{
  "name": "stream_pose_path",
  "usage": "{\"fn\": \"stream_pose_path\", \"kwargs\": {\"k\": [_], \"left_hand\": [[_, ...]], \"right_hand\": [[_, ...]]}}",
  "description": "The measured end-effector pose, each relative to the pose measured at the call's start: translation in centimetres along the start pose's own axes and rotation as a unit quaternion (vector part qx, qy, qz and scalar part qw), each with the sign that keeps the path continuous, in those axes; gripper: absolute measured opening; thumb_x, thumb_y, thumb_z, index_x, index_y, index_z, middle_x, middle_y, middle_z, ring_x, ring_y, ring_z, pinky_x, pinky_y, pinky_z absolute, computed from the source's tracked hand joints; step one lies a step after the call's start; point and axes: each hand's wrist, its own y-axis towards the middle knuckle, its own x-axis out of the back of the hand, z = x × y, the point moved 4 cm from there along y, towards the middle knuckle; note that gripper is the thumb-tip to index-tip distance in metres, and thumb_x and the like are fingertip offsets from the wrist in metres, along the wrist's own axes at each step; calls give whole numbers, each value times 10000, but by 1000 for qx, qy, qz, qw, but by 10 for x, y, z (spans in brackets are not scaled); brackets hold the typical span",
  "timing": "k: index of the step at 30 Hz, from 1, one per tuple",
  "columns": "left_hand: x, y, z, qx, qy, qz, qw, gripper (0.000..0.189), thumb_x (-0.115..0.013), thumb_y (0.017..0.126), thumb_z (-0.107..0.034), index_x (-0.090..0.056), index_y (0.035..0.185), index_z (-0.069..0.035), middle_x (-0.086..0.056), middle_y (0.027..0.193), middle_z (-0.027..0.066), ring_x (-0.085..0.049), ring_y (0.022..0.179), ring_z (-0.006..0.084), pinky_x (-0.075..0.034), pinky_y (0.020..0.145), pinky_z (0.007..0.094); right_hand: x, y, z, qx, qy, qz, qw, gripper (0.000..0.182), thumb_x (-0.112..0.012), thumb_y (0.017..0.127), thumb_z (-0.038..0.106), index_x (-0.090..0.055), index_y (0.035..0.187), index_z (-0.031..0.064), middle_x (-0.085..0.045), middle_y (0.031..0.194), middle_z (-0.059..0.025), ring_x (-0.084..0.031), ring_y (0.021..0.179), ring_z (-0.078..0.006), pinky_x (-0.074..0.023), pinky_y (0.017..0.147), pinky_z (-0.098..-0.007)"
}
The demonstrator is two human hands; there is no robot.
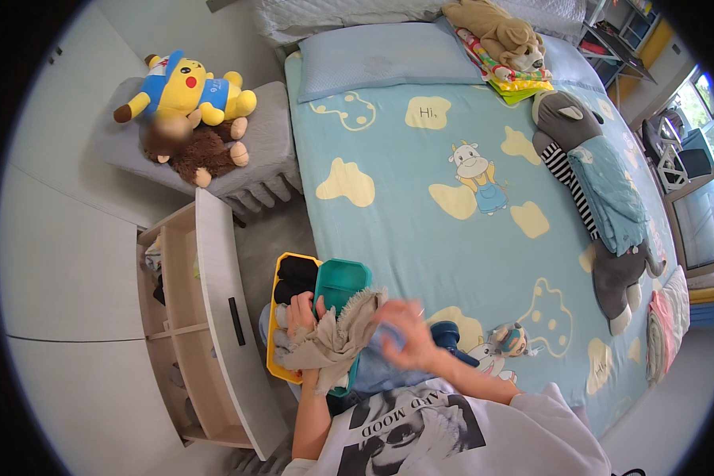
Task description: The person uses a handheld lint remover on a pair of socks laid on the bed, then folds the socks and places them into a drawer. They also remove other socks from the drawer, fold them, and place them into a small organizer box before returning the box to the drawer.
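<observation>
My left hand [302, 314] is at the yellow storage box [272, 351], by its black and grey cloth items, with a frayed beige cloth [333, 348] draped over the wrist; its grip is partly hidden. A green compartment tray [345, 278] lies beside and partly over the yellow box, and the beige cloth covers part of it. My right hand [406, 336] is blurred, just right of the cloth, above my blue-clad lap; whether it holds anything cannot be told.
An open divided drawer [217, 321] stands at the left. Plush toys [196, 119] sit on a grey padded bench [268, 131]. On the bed [392, 238] lie a dark blue object [446, 336], a small toy [511, 340], a long grey plush [616, 279] and a pillow [387, 59].
</observation>
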Motion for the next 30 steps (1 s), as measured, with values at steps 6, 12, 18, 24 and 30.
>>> {"fn": "stream_pose_path", "kwargs": {"k": [6,12,18,24,30], "left_hand": [[-3,3,1,15,-6,23,1000,151,-587,935,-211,-539,996,-82,-543,912,112,-539,859,328,-451,710,415],[-4,5,1,23,14,26,999,148,-590,933,-210,-545,995,-83,-545,909,112,-540,859,332,-452,705,416],[-6,8,2,15,26,15,999,139,-596,926,-195,-548,982,-77,-540,897,107,-537,827,321,-453,666,409],[-6,10,-2,22,17,15,999,146,-610,912,-178,-553,994,-71,-536,882,112,-531,813,323,-447,665,413],[0,9,-2,4,18,-1,1000,134,-605,914,-171,-559,987,-68,-533,867,107,-530,791,308,-449,643,400]], "right_hand": [[79,1,-217,-341,-116,-308,880,267,-569,937,98,-595,1196,41,-562,1014,-101,-541,883,-212,-470,785,-340],[95,5,-270,-345,-213,-241,882,210,-606,914,117,-644,1109,50,-563,1018,-100,-541,923,-249,-473,799,-361],[84,19,-263,-331,-357,-228,843,74,-626,890,83,-644,954,51,-581,969,-95,-555,907,-295,-469,793,-409],[10,73,-223,-222,-95,-125,962,77,-646,877,106,-668,922,49,-615,889,-104,-586,849,-290,-470,780,-402],[-52,93,-221,-159,-208,-90,961,69,-671,847,131,-699,855,68,-650,865,-78,-603,818,-267,-452,774,-384]]}}
